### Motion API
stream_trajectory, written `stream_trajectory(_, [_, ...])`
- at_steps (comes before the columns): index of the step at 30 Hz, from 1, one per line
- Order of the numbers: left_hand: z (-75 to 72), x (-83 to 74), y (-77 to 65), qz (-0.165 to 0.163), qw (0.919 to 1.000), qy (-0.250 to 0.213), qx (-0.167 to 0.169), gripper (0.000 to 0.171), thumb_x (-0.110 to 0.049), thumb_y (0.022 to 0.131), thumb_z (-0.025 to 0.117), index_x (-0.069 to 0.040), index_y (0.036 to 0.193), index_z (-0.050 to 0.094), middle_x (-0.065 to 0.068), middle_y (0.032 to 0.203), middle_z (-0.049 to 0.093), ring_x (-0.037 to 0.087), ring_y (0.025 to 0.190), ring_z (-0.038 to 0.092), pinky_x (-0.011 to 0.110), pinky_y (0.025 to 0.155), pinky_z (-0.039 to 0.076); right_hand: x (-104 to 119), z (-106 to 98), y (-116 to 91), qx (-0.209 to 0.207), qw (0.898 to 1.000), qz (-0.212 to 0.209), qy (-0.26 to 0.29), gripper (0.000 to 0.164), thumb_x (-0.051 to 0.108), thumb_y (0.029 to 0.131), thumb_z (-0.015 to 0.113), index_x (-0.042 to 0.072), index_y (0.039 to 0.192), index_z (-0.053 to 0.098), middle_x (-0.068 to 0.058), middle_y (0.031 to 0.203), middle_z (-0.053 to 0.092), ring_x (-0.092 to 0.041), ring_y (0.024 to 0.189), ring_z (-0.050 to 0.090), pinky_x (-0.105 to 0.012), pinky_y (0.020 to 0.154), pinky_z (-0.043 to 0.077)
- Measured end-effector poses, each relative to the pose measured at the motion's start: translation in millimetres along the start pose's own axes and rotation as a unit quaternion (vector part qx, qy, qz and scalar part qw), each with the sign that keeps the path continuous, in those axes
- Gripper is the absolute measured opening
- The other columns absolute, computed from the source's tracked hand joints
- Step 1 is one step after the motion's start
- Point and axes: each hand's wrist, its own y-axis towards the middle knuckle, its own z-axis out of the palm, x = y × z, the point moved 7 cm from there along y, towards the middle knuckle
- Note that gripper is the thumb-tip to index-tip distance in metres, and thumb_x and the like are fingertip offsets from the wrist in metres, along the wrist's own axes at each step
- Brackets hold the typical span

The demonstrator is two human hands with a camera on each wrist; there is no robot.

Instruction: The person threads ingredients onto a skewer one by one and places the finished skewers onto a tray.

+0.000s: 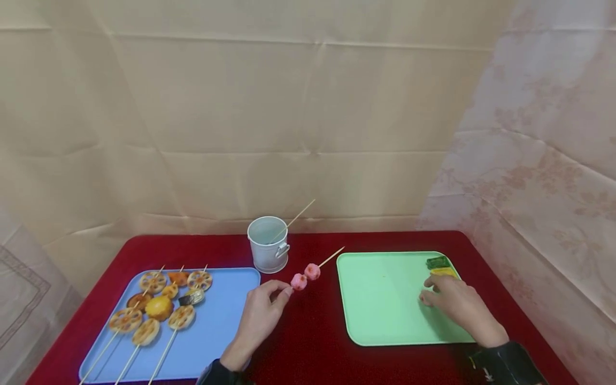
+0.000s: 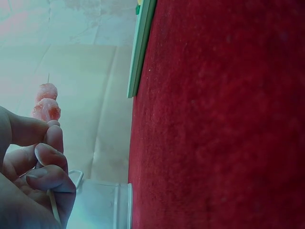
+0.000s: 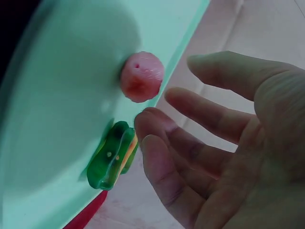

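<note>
My left hand (image 1: 260,318) pinches a bamboo skewer (image 1: 332,258) between thumb and fingers, over the red cloth between the two trays. Two pink balls (image 1: 312,271) are threaded on it, and its thin tip points up to the right. Fingers slightly bent, my right hand (image 1: 462,307) hovers over the right side of the green tray (image 1: 380,315) with nothing in its grasp. Close to those fingertips, the right wrist view shows a loose pink ball (image 3: 142,78) with a small hole. Beside it lies a green pepper-like piece (image 3: 106,164); a yellow piece (image 1: 444,272) shows in the head view.
A blue tray (image 1: 223,342) at left bears several skewers with toy lotus root slices (image 1: 182,317) and other pieces, plus a dark-and-clear item (image 1: 191,297). Behind my left hand stands a small white bucket (image 1: 268,254) with one bare stick (image 1: 303,211) leaning in it.
</note>
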Motion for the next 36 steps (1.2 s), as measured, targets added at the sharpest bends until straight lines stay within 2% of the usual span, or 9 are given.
stream_trajectory(7, [0.4, 0.6, 0.3, -0.006, 1.0000, 0.002, 0.003, 0.006, -0.008, 0.094, 0.073, -0.009, 0.094, 0.079, -0.002, 0.086, 0.073, 0.011, 0.075, 0.057, 0.029, 0.069, 0.049, 5.2, 8.4, 0.4, -0.019, 0.997, -0.042, -0.061, 0.021, 0.016, 0.088, 0.080, 0.003, 0.102, 0.071, 0.000, 0.081, 0.062, -0.018, 0.075, 0.052, -0.035, 0.062, 0.043])
stream_trajectory(13, [2.0, -1.2, 0.7, -0.006, 1.0000, 0.001, 0.006, 0.005, -0.008, 0.094, 0.073, -0.008, 0.095, 0.078, -0.002, 0.085, 0.072, 0.011, 0.073, 0.055, 0.028, 0.066, 0.048, -1.2, 13.3, 1.5, -0.036, 0.997, -0.045, -0.059, 0.015, 0.010, 0.088, 0.078, 0.003, 0.096, 0.067, 0.001, 0.077, 0.054, -0.017, 0.073, 0.047, -0.034, 0.062, 0.039])
stream_trajectory(16, [2.4, -1.8, 1.2, -0.002, 1.0000, 0.000, 0.008, 0.005, -0.008, 0.094, 0.073, -0.008, 0.095, 0.078, -0.002, 0.084, 0.072, 0.011, 0.073, 0.055, 0.028, 0.066, 0.047, -1.8, 11.7, 3.8, -0.052, 0.997, -0.036, -0.049, 0.014, 0.008, 0.090, 0.075, 0.001, 0.098, 0.067, 0.000, 0.078, 0.056, -0.018, 0.072, 0.047, -0.033, 0.061, 0.039])
stream_trajectory(19, [1.8, -0.6, 1.2, 0.000, 1.0000, 0.001, 0.007, 0.005, -0.008, 0.094, 0.073, -0.008, 0.095, 0.078, -0.003, 0.083, 0.071, 0.011, 0.073, 0.055, 0.028, 0.065, 0.047, 9.8, 2.9, 5.3, -0.097, 0.994, -0.045, -0.021, 0.009, 0.007, 0.089, 0.069, 0.003, 0.095, 0.064, 0.000, 0.076, 0.055, -0.017, 0.070, 0.045, -0.031, 0.061, 0.037])
stream_trajectory(22, [0.0, 2.0, 1.1, -0.006, 1.0000, 0.000, 0.007, 0.005, -0.008, 0.094, 0.073, -0.008, 0.095, 0.078, -0.003, 0.082, 0.070, 0.011, 0.072, 0.054, 0.027, 0.065, 0.046, 33.2, -10.6, 7.7, -0.149, 0.987, -0.057, 0.019, 0.008, 0.011, 0.089, 0.065, 0.006, 0.096, 0.064, 0.000, 0.078, 0.058, -0.015, 0.068, 0.047, -0.030, 0.060, 0.037])
stream_trajectory(28, [-0.6, 5.1, 2.7, -0.018, 0.9998, -0.002, 0.007, 0.006, -0.008, 0.095, 0.073, -0.009, 0.095, 0.078, -0.004, 0.080, 0.068, 0.011, 0.070, 0.052, 0.026, 0.063, 0.045, 73.6, -27.0, 22.7, -0.162, 0.976, -0.037, 0.140, 0.024, 0.024, 0.096, 0.068, 0.006, 0.112, 0.066, -0.007, 0.096, 0.069, -0.023, 0.082, 0.059, -0.034, 0.068, 0.047])
stream_trajectory(32, [0.4, 5.1, 3.1, -0.020, 0.9997, -0.005, 0.008, 0.006, -0.008, 0.095, 0.072, -0.009, 0.095, 0.078, -0.004, 0.080, 0.068, 0.011, 0.070, 0.052, 0.026, 0.063, 0.044, 94.3, -27.5, 32.3, -0.154, 0.954, -0.033, 0.255, 0.035, 0.031, 0.098, 0.071, 0.006, 0.122, 0.065, -0.013, 0.111, 0.071, -0.028, 0.097, 0.063, -0.033, 0.080, 0.052])
stream_trajectory(34, [0.7, 4.7, 2.6, -0.019, 0.9998, -0.005, 0.009, 0.006, -0.008, 0.095, 0.072, -0.009, 0.094, 0.078, -0.004, 0.080, 0.069, 0.011, 0.071, 0.053, 0.026, 0.063, 0.045, 103.1, -21.7, 37.0, -0.142, 0.928, -0.035, 0.343, 0.042, 0.034, 0.100, 0.070, 0.005, 0.128, 0.063, -0.015, 0.117, 0.070, -0.027, 0.103, 0.066, -0.030, 0.086, 0.054])
stream_trajectory(36, [1.1, 3.9, 1.5, -0.016, 0.9998, -0.005, 0.010, 0.006, -0.008, 0.094, 0.073, -0.009, 0.094, 0.078, -0.004, 0.081, 0.069, 0.010, 0.071, 0.053, 0.026, 0.063, 0.045, 109.7, -13.0, 40.9, -0.128, 0.888, -0.039, 0.440, 0.047, 0.033, 0.100, 0.070, 0.002, 0.133, 0.061, -0.016, 0.121, 0.068, -0.025, 0.105, 0.067, -0.027, 0.092, 0.054])
